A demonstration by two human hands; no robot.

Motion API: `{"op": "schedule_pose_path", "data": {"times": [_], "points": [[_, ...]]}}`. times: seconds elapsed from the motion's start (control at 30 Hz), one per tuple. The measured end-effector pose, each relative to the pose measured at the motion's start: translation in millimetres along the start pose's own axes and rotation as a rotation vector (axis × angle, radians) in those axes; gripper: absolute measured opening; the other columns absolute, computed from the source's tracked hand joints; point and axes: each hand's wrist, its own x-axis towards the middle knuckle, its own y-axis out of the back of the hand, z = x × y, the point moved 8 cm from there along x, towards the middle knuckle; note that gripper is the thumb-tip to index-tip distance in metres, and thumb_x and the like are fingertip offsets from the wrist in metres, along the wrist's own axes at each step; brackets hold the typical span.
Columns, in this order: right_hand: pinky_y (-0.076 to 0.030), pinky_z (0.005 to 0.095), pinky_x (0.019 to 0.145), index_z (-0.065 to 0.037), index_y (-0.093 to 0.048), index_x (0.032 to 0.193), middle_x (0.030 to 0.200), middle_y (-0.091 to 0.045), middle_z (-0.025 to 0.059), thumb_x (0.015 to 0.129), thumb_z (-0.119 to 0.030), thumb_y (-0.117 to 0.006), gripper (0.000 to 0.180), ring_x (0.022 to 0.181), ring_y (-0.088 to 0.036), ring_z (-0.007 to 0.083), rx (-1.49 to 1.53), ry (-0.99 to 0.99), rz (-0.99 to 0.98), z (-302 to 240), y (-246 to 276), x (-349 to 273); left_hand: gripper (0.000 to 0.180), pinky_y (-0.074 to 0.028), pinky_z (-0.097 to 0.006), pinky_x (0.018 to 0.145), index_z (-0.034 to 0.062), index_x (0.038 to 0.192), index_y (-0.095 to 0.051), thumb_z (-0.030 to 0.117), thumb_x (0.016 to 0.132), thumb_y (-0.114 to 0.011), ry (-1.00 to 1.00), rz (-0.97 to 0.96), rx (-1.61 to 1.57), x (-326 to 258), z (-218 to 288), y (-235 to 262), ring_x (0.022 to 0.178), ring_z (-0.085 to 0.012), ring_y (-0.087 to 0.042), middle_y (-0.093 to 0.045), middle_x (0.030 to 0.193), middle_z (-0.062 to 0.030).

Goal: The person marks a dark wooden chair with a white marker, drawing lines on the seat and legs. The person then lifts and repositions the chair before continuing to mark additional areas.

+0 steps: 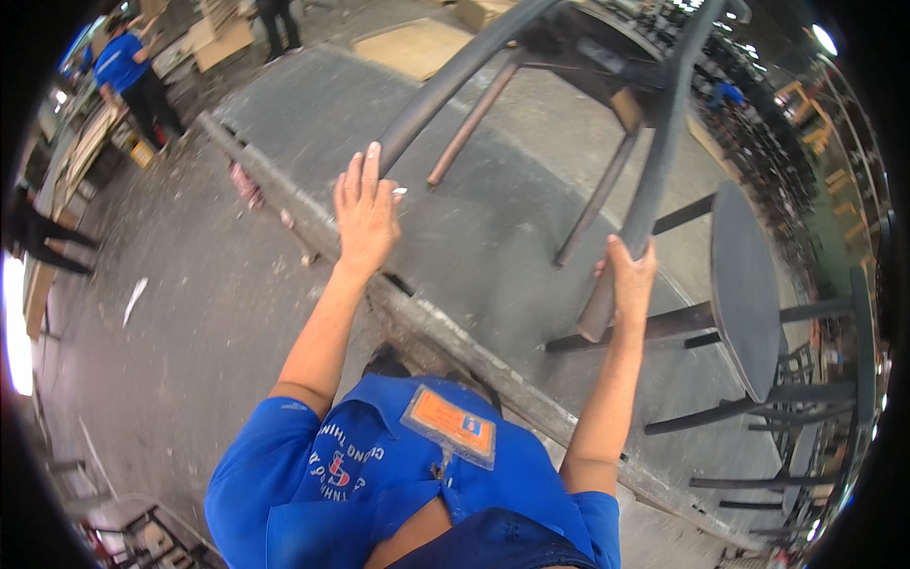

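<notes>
In the head view, the right hand clasps a leg of the dark chair, tipped over a grey table. The left hand lays straight fingers on another leg; whether gripping, I cannot tell. White lettering crosses the blue shirt; print fills an orange badge.

The blue shirt bears white lettering, the orange badge blurred print.

Light moderate, uneven | bright lamp upper right | blown-out glare at left rim | far right background dim, soft | fisheye bends edges, corners black
</notes>
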Motion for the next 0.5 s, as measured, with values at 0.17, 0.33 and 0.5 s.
{"op": "schedule_pose_path", "data": {"times": [0.17,0.33,0.5], "points": [[-0.046,0.0258,0.045,0.001,-0.048,0.105,0.071,-0.055,0.0057,0.085,-0.014,-0.067,0.032,0.050,-0.056,0.0124,-0.005,0.008,-0.020,1.8,-3.6,-0.1,0.014,-0.047,-0.036,0.090,0.0038,0.105,-0.049,0.016,0.098,-0.045,0.400,0.102,-0.621,-71.1,-57.7,19.5,0.113,-0.0329,-0.056,-0.050,0.132,-0.0197],[-0.045,0.0257,0.046,0.001,-0.048,0.106,0.069,-0.054,0.0045,0.086,-0.015,-0.067,0.032,0.052,-0.055,0.0119,0.006,0.062,-0.030,-3.0,-7.5,-12.8,0.027,-0.050,-0.031,0.078,0.0017,0.114,-0.039,0.026,0.104,-0.032,0.803,0.255,-0.897,-87.3,-110.0,31.9,0.094,-0.0206,-0.065,-0.064,0.112,-0.0164],[-0.044,0.0254,0.047,0.001,-0.047,0.106,0.068,-0.054,0.0038,0.086,-0.013,-0.067,0.032,0.051,-0.054,0.0114,-0.019,0.052,0.009,5.1,-7.8,-35.2,0.024,-0.050,-0.031,0.079,0.0014,0.112,-0.039,0.023,0.103,-0.035,0.661,0.215,-1.039,-28.6,-91.1,29.2,0.096,-0.0215,-0.064,-0.064,0.109,-0.0173]]}}
